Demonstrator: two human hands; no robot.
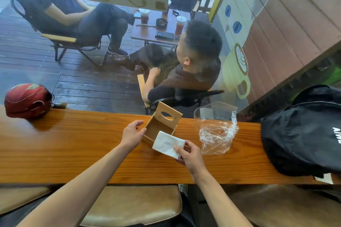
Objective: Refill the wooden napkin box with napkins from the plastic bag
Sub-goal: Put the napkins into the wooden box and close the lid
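The wooden napkin box (156, 125) stands on the wooden counter (73, 143) with its slotted lid (168, 114) tipped up and open. Its inside looks bare. My left hand (132, 133) rests at the box's left near corner, fingers apart and the thumb touching the rim. My right hand (190, 155) pinches a white stack of napkins (167, 143) by its near right corner; the stack hangs tilted over the box's near edge. To the right lies the crumpled clear plastic bag (217, 134), which looks empty.
A black backpack (302, 134) fills the counter's right end. A red helmet (27, 100) sits at the far left. Beyond the counter is a window; people sit outside at a low table. A cushioned stool (132, 204) is under my arms.
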